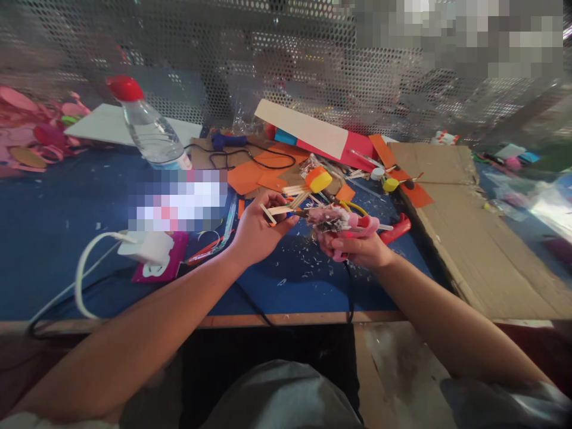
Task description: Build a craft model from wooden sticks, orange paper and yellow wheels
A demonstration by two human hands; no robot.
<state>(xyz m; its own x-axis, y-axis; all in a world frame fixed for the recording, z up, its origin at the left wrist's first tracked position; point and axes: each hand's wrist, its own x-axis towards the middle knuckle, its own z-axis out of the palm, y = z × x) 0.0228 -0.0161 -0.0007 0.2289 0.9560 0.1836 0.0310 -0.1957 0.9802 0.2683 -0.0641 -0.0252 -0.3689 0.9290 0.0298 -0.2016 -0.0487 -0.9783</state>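
Observation:
My right hand (pixel 357 247) is closed round a pink glue gun (pixel 361 223), whose front end is covered in ragged whitish, dirty material. Its nozzle points left, close to the wooden sticks (pixel 279 210) in my left hand (pixel 259 229). These pale flat sticks meet at angles, pinched between my left thumb and fingers. Whether the nozzle tip touches them I cannot tell. From the glue gun a dark cord (pixel 350 292) hangs down over the table edge. Just behind my hands lie more loose wooden sticks (pixel 297 192) and a yellow-capped small container (pixel 318 179).
A water bottle (pixel 156 134) with a red cap leans at the back left. Nearer me, a white charger (pixel 147 247) sits in a magenta power socket (pixel 179 253). Orange sheets (pixel 254 170) lie behind, cardboard (pixel 482 238) at right. Red-handled pliers or scissors (pixel 397 229) rest beside my right hand.

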